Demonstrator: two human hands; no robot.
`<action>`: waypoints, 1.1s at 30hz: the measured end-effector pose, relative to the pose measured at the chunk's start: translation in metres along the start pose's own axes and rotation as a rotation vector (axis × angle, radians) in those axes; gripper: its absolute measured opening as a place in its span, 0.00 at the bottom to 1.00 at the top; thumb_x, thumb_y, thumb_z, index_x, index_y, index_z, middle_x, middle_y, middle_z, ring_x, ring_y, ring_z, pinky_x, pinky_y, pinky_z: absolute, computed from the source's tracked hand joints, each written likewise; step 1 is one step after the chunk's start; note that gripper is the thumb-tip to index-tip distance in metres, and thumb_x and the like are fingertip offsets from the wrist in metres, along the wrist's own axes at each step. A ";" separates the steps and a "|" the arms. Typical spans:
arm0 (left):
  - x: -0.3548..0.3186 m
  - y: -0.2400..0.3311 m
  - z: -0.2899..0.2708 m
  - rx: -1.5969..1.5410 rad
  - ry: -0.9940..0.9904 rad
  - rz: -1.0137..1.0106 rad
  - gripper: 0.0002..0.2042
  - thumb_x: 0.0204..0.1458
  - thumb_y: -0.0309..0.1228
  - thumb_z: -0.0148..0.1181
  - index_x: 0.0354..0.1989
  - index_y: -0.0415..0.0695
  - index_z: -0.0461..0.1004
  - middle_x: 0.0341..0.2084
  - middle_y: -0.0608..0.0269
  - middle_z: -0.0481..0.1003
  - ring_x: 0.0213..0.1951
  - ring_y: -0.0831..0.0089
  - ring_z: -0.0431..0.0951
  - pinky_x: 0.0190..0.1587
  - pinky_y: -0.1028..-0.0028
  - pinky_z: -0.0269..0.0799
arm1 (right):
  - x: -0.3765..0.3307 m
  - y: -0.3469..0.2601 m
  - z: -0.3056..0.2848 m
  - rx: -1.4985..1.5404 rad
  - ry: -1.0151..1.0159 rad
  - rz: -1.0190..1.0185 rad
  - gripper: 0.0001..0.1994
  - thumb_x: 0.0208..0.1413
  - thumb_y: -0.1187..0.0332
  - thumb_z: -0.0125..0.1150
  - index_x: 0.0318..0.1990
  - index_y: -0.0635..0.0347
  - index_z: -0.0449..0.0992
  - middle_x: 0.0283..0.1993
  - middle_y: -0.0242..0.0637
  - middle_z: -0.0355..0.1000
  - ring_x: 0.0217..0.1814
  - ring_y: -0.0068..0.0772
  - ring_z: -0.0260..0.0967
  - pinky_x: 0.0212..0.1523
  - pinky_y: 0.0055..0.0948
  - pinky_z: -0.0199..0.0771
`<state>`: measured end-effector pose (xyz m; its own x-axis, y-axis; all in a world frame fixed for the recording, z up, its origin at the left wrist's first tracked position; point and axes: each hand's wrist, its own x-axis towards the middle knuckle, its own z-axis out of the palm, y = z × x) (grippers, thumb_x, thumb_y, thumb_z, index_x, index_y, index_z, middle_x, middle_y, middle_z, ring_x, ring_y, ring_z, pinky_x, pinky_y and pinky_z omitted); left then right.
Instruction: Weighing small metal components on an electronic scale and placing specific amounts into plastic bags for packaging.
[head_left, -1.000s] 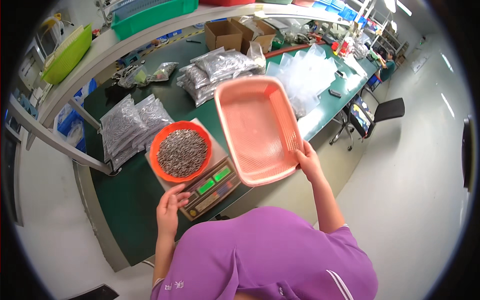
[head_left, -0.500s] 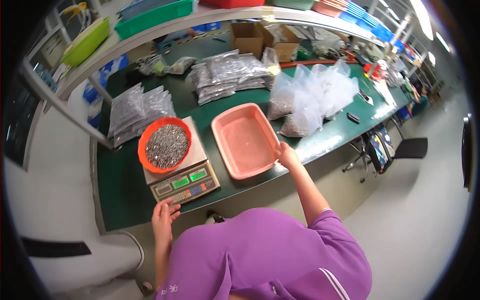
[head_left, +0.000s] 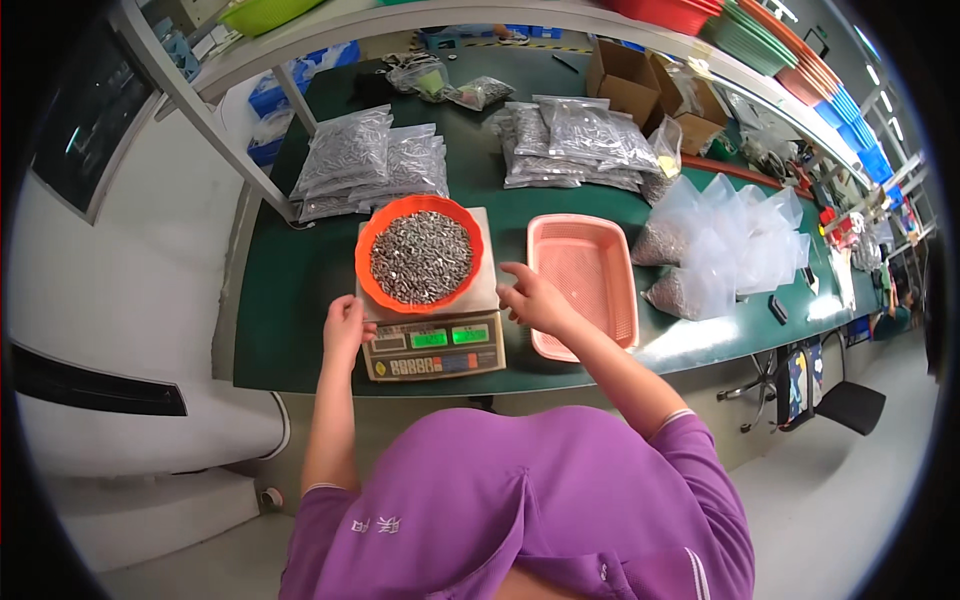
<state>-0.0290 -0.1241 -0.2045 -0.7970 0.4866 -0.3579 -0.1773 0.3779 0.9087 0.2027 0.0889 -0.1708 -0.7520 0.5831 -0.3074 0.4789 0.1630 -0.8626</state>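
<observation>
An orange bowl (head_left: 364, 262) full of small shiny metal pieces (head_left: 420, 258) sits on the pan of a counting scale (head_left: 436, 347) whose green displays are lit. My left hand (head_left: 347, 325) is at the scale's left edge, below the bowl, with fingers loosely bent and apart; nothing shows in it. Between the scale and a pink plastic basket (head_left: 583, 345), my right hand (head_left: 535, 300) hovers with its fingers apart and holds nothing. The basket lies to the right of the scale with a bare mesh bottom.
Flat bags of metal pieces (head_left: 345, 150) are stacked behind the scale, and another bag stack (head_left: 590, 140) lies farther right. Several cloudy plastic bags (head_left: 725, 240) stand beyond the basket. Cardboard boxes (head_left: 622, 80) are at the back, under an overhead shelf (head_left: 450, 14). A black chair (head_left: 850, 405) is at right.
My right hand has let go of the basket's rim and moved left toward the scale. My left hand has moved forward to the scale's left side. The whole view has shifted.
</observation>
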 end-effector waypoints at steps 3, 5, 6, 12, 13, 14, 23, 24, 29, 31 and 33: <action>0.037 0.009 0.010 0.152 -0.034 0.059 0.18 0.55 0.39 0.47 0.45 0.35 0.64 0.29 0.56 0.72 0.22 0.73 0.75 0.19 0.77 0.72 | 0.044 -0.017 0.009 0.015 -0.001 0.066 0.25 0.55 0.56 0.46 0.57 0.60 0.57 0.28 0.41 0.73 0.25 0.32 0.72 0.29 0.29 0.73; 0.054 0.011 0.015 0.233 -0.075 0.085 0.17 0.54 0.38 0.47 0.40 0.34 0.66 0.29 0.54 0.72 0.22 0.68 0.75 0.20 0.74 0.72 | 0.066 -0.020 0.011 0.017 -0.017 0.107 0.24 0.56 0.58 0.43 0.57 0.62 0.57 0.28 0.44 0.72 0.21 0.33 0.72 0.25 0.30 0.74; 0.059 0.012 0.016 0.254 -0.079 0.100 0.17 0.54 0.38 0.47 0.40 0.34 0.66 0.29 0.54 0.72 0.22 0.68 0.75 0.20 0.74 0.72 | 0.074 -0.019 0.013 0.004 -0.007 0.112 0.24 0.56 0.58 0.43 0.57 0.62 0.57 0.28 0.44 0.72 0.21 0.33 0.72 0.25 0.30 0.74; 0.071 0.008 0.015 0.319 -0.141 0.054 0.14 0.53 0.33 0.47 0.43 0.37 0.65 0.28 0.59 0.73 0.21 0.72 0.74 0.16 0.75 0.69 | 0.101 -0.001 0.026 0.039 -0.021 0.128 0.17 0.51 0.64 0.44 0.44 0.69 0.62 0.29 0.51 0.71 0.23 0.39 0.73 0.26 0.36 0.75; 0.072 0.007 0.015 0.296 -0.151 0.081 0.14 0.52 0.33 0.47 0.43 0.37 0.65 0.28 0.60 0.73 0.21 0.73 0.74 0.15 0.75 0.69 | 0.105 0.002 0.029 -0.064 0.036 0.054 0.17 0.51 0.65 0.44 0.44 0.68 0.63 0.29 0.51 0.71 0.25 0.40 0.73 0.27 0.36 0.75; 0.073 0.005 0.015 0.274 -0.163 0.109 0.14 0.52 0.32 0.48 0.43 0.36 0.65 0.28 0.60 0.73 0.20 0.73 0.73 0.13 0.75 0.68 | 0.108 0.005 0.031 -0.141 0.089 -0.026 0.17 0.50 0.66 0.44 0.44 0.68 0.63 0.30 0.52 0.71 0.26 0.41 0.73 0.28 0.37 0.74; 0.048 0.001 0.031 0.258 -0.070 0.241 0.14 0.47 0.29 0.48 0.42 0.35 0.69 0.36 0.54 0.74 0.40 0.66 0.74 0.44 0.72 0.66 | 0.089 0.023 0.017 0.087 0.013 0.017 0.15 0.50 0.67 0.45 0.42 0.69 0.63 0.29 0.51 0.71 0.24 0.40 0.73 0.27 0.36 0.74; 0.038 0.001 0.036 0.246 -0.059 0.213 0.14 0.47 0.29 0.48 0.42 0.35 0.69 0.35 0.54 0.74 0.39 0.66 0.74 0.43 0.72 0.66 | 0.080 0.024 0.013 0.012 0.057 0.004 0.14 0.50 0.68 0.45 0.41 0.69 0.63 0.28 0.50 0.71 0.22 0.38 0.73 0.24 0.34 0.74; -0.011 0.019 0.074 0.178 -0.139 0.220 0.13 0.48 0.26 0.47 0.42 0.35 0.69 0.34 0.59 0.74 0.36 0.74 0.73 0.40 0.73 0.67 | 0.015 0.039 -0.029 0.272 -0.077 0.108 0.15 0.51 0.70 0.42 0.45 0.69 0.60 0.28 0.46 0.70 0.21 0.34 0.72 0.21 0.29 0.74; -0.021 0.028 0.089 0.226 -0.191 0.211 0.13 0.49 0.26 0.47 0.42 0.35 0.69 0.35 0.59 0.74 0.36 0.73 0.73 0.41 0.73 0.67 | -0.007 0.048 -0.043 0.136 -0.019 0.115 0.14 0.51 0.71 0.42 0.45 0.69 0.60 0.28 0.44 0.70 0.21 0.33 0.71 0.19 0.28 0.74; -0.027 0.031 0.108 0.178 -0.294 0.253 0.14 0.49 0.26 0.47 0.44 0.35 0.68 0.36 0.59 0.74 0.38 0.73 0.73 0.43 0.74 0.66 | -0.028 0.062 -0.055 0.414 -0.002 0.053 0.15 0.49 0.73 0.40 0.45 0.71 0.61 0.26 0.49 0.71 0.19 0.36 0.72 0.20 0.33 0.75</action>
<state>0.0492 -0.0405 -0.1900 -0.5995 0.7755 -0.1981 0.1257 0.3357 0.9336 0.2783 0.1264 -0.1933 -0.7322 0.5807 -0.3560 0.2946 -0.2013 -0.9342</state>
